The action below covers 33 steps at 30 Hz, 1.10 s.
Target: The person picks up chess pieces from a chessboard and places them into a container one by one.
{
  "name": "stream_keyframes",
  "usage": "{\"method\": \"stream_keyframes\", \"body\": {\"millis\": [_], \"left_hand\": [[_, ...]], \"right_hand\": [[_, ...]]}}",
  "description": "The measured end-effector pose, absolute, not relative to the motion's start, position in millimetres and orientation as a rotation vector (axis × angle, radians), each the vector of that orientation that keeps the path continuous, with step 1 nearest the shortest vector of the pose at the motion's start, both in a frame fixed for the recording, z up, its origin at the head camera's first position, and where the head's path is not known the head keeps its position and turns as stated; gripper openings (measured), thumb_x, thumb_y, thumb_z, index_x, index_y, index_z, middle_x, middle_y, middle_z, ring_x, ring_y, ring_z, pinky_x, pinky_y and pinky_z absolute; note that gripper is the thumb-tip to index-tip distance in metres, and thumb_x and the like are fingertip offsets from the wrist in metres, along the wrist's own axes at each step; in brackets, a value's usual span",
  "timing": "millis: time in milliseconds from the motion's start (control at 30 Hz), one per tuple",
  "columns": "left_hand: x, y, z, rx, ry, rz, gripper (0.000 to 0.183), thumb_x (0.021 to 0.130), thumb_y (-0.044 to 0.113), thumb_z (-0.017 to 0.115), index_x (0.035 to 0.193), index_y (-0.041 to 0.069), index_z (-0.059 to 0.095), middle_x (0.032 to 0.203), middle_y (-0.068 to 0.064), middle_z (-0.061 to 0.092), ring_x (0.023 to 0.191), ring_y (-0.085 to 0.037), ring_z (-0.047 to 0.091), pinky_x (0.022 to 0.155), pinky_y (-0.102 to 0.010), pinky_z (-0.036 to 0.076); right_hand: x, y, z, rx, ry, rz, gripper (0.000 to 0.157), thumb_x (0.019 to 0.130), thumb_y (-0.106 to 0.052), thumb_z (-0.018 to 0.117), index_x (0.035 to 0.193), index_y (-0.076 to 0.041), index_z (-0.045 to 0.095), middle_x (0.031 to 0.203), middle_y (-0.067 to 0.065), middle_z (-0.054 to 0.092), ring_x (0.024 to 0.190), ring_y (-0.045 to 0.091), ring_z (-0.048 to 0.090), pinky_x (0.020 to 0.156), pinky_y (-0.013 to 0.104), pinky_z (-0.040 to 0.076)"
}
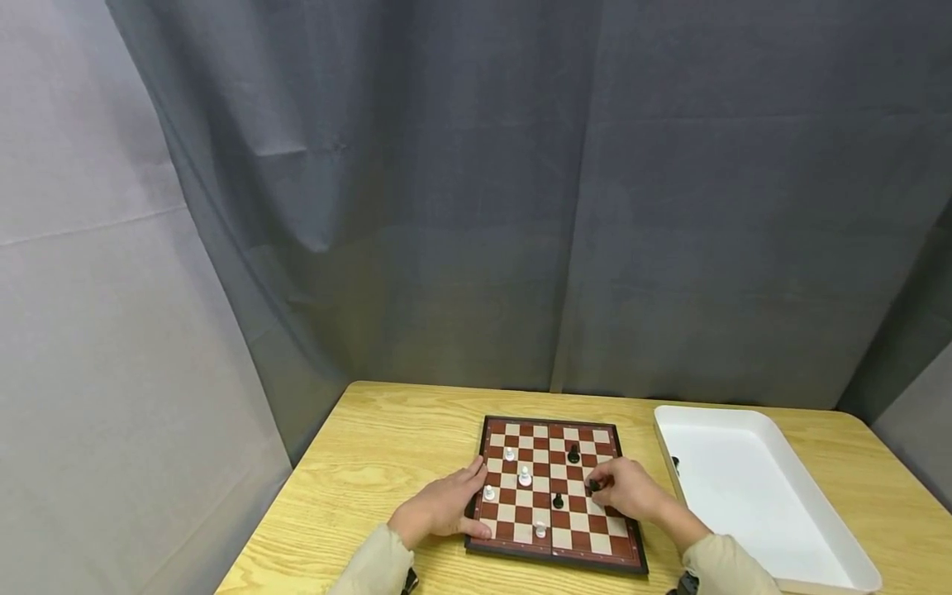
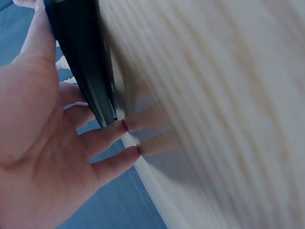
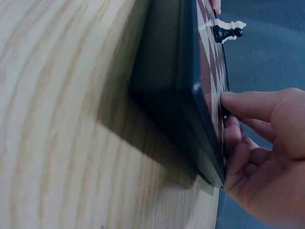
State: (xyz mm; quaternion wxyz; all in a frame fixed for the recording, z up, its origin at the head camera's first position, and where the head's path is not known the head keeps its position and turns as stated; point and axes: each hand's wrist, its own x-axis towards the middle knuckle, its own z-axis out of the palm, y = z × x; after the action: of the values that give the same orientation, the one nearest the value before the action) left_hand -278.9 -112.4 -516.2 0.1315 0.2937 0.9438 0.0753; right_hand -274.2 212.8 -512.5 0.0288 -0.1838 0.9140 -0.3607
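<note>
A red-and-cream chessboard with a dark rim lies on the table. My left hand rests at its left side, fingers spread along the rim and thumb over the near left corner. In the left wrist view, fingertips reach the tabletop beside the board. My right hand pinches a small black chess piece low over the right half; the fingers partly hide it. Nearby stand a black pawn and a taller black piece. Several white pieces, one a white pawn, stand on the left half.
A shallow white tray sits on the wooden table to the right of the board, close to my right forearm. A small black object lies at its left wall. Grey curtains hang behind the table.
</note>
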Motion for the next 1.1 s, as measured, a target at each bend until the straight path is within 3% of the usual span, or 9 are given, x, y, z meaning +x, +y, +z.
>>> {"method": "stream_keyframes", "body": {"millis": [1100], "left_hand": [[-280.0, -112.5, -519.6, 0.847, 2.755, 0.209, 0.102, 0.074, 0.067, 0.058, 0.151, 0.01, 0.025, 0.157, -0.008, 0.014, 0.138, -0.023, 0.028, 0.106, -0.038, 0.035]], "right_hand": [[-274.8, 224.8, -516.2, -0.632, 2.705, -1.208, 0.01, 0.081, -0.002, 0.071, 0.09, -0.006, 0.07, 0.082, 0.0, 0.061, 0.07, 0.014, 0.053, 0.057, 0.026, 0.045]]}}
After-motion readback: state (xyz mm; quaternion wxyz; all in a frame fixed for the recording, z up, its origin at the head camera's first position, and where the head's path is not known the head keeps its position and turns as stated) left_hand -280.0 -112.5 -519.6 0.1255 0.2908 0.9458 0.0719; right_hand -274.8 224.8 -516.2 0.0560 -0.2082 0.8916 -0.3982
